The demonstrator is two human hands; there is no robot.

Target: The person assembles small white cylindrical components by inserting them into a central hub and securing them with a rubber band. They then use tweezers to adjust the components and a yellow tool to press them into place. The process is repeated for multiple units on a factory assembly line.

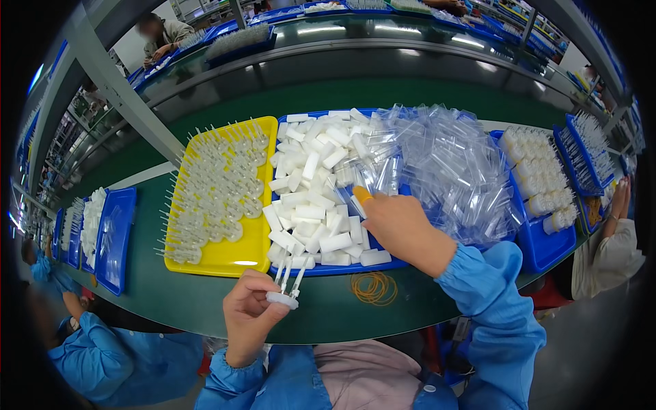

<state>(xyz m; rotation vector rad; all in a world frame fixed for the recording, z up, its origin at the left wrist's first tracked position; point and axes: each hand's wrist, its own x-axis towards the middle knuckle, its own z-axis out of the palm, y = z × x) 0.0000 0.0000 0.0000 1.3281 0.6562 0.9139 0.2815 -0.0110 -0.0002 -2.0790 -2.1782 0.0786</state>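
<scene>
At green tabletop (pixel 314 324), pinching pronged white disc (pixel 281 299) by its rim in grip of left hand (pixel 251 307), presumably to leave prongs (pixel 299 279) free; poising right hand (pixel 403 229) over white blocks (pixel 335 242) beside clear sleeves (pixel 454 178), unable to tell whether grasping.

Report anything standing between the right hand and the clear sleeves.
Nothing visible: the right hand is at the edge where the sleeves meet the white blocks. The left hand, holding a pronged disc, is off to the left.
</scene>
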